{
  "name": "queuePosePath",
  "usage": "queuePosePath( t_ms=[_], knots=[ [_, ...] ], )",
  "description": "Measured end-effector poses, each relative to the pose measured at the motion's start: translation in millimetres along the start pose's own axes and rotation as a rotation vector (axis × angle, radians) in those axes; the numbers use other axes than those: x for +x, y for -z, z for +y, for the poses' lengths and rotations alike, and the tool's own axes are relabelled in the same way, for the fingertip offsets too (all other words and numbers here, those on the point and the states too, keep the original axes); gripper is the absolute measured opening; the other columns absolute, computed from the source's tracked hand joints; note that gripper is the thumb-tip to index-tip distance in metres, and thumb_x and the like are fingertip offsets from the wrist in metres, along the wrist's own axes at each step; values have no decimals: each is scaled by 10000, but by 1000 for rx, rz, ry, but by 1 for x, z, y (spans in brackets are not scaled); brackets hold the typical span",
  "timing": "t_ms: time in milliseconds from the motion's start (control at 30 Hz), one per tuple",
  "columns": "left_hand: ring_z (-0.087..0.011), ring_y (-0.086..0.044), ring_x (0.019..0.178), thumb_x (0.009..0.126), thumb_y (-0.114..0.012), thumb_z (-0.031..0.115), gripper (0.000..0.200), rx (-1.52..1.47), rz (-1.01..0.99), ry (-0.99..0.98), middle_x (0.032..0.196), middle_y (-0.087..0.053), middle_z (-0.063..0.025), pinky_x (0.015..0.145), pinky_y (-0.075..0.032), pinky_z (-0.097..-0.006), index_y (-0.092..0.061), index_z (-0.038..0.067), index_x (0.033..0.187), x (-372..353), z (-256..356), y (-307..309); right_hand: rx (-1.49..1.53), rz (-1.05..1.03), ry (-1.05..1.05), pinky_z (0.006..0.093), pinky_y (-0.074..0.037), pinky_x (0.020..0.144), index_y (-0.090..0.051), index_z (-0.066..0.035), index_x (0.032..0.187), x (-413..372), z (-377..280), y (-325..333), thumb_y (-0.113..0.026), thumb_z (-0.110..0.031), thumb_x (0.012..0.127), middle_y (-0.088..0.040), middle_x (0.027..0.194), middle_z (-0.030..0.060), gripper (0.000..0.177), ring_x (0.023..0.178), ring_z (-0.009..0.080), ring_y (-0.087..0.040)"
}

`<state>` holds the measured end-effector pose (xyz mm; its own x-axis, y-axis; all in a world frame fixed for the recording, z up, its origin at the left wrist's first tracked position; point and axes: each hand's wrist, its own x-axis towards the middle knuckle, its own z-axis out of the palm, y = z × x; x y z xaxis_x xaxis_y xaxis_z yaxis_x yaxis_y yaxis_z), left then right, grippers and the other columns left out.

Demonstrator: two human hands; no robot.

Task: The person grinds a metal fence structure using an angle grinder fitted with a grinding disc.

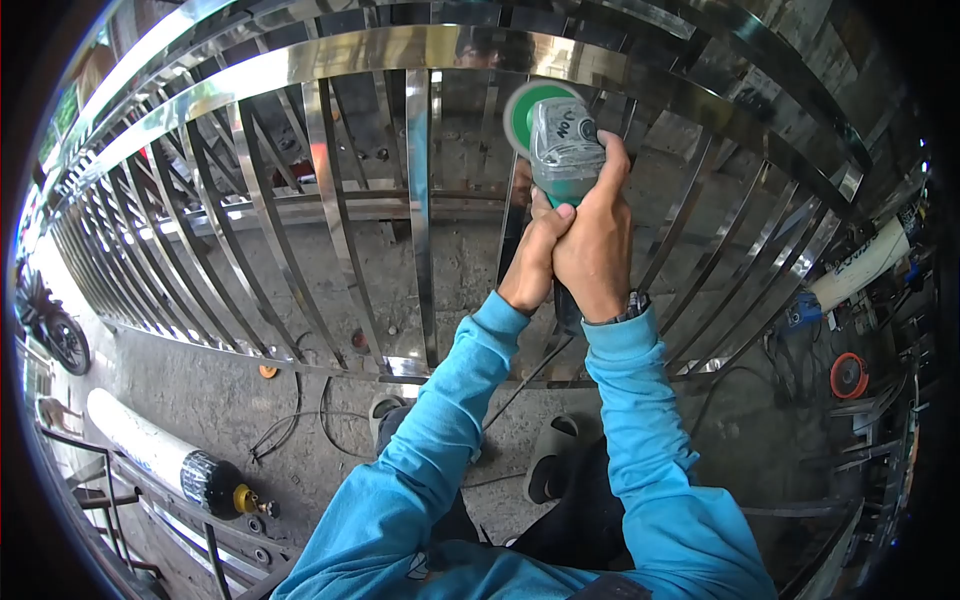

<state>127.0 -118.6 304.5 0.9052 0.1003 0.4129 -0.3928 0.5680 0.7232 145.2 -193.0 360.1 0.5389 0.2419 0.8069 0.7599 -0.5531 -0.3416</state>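
Note:
Both my hands are wrapped round an angle grinder (566, 150) with a green disc (543, 105) at its far end. My right hand (597, 240) grips the body from the right, its index finger reaching up along the head. From the left, my left hand (535, 255) closes round the same body, thumbs close together. The disc overlaps the space just below the upper rail (400, 48) of a shiny metal railing. A flat upright bar (420, 200) of the railing stands left of my hands.
A white gas cylinder (140, 432) with a dark top lies at lower left. Cables (325, 415) trail over the concrete floor near my feet. A motorcycle (52, 325) stands far left. At right are another cylinder (868, 262) and a red-orange reel (849, 375).

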Motion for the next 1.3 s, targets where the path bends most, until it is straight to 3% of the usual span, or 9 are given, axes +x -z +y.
queuePosePath(
  t_ms=[300, 500, 567, 633, 700, 933, 1100, 1233, 1300],
  knots=[
    [-263, -505, 1248, 932, -481, 462, 674, -32, 141, -59, 1364, -525, -141, 1100, -342, -367, -397, 12, 1427, -69, -80, 27, 86, -107, -154, 513, -560, 760, -278, -50, 1471, -93, 10, -14, -690, -101, 762, -545, 1185, 297, 821, 960, 470, -644],
    [-280, -498, 1277, 914, -472, 497, 718, -145, 219, 65, 1392, -515, -138, 1109, -349, -385, -385, 29, 1451, -144, -140, 46, 44, -236, -250, 492, -519, 874, -333, -51, 1439, -183, 25, -25, -754, -84, 692, -553, 1274, 282, 859, 1068, 472, -612],
    [-285, -493, 1290, 908, -471, 506, 737, -235, 322, 144, 1409, -505, -140, 1120, -339, -384, -381, 23, 1457, -195, -199, 82, 33, -249, -231, 508, -540, 770, -291, -81, 1469, -213, 29, -31, -669, -106, 717, -547, 1139, 246, 842, 969, 445, -612],
    [-284, -495, 1287, 906, -469, 508, 740, -275, 401, 285, 1413, -502, -141, 1120, -338, -386, -380, 20, 1456, -234, -217, 90, 84, -427, -401, 494, -505, 900, -340, -66, 1441, -244, 29, -30, -734, -76, 692, -553, 1274, 271, 847, 1115, 472, -582],
    [-276, -488, 1294, 925, -455, 514, 735, -374, 376, 328, 1412, -502, -137, 1122, -335, -381, -368, 20, 1462, -268, -237, 101, 54, -425, -396, 508, -529, 810, -311, -117, 1456, -267, 27, -30, -684, -112, 734, -547, 1173, 232, 813, 994, 450, -602],
    [-301, -380, 1386, 981, -105, 670, 897, 242, 244, 618, 1472, -436, -173, 1151, -270, -380, -328, -49, 1468, -309, -194, 58, 130, -490, -928, 477, -484, 905, -313, -112, 1441, -318, 27, -12, -796, -124, 708, -601, 1218, 277, 878, 1100, 493, -579],
    [-427, -587, 1051, 1000, -349, 585, 724, 583, 30, 620, 1134, -597, -306, 984, -426, -427, -490, -34, 1348, -374, -212, 103, 319, -450, -1193, 430, -475, 930, -274, -82, 1418, -350, 33, 1, -807, -125, 734, -562, 1227, 234, 868, 1115, 371, -588],
    [-439, -447, 1275, 871, -578, 636, 821, 1504, -92, 1120, 1472, -378, -265, 1025, -407, -505, -379, 109, 1468, -409, -235, 149, 702, -351, -1560, 382, -466, 938, -255, -66, 1403, -345, 25, 12, -825, -115, 749, -489, 1258, 122, 868, 1126, 233, -527],
    [-438, -397, 1319, 830, -628, 643, 892, 1607, -57, 1129, 1529, -285, -231, 1038, -398, -515, -305, 163, 1509, -418, -245, 172, 746, -343, -1625, 377, -477, 931, -266, -84, 1392, -347, 26, 15, -813, -78, 760, -498, 1246, 116, 836, 1132, 221, -527]
  ],
)
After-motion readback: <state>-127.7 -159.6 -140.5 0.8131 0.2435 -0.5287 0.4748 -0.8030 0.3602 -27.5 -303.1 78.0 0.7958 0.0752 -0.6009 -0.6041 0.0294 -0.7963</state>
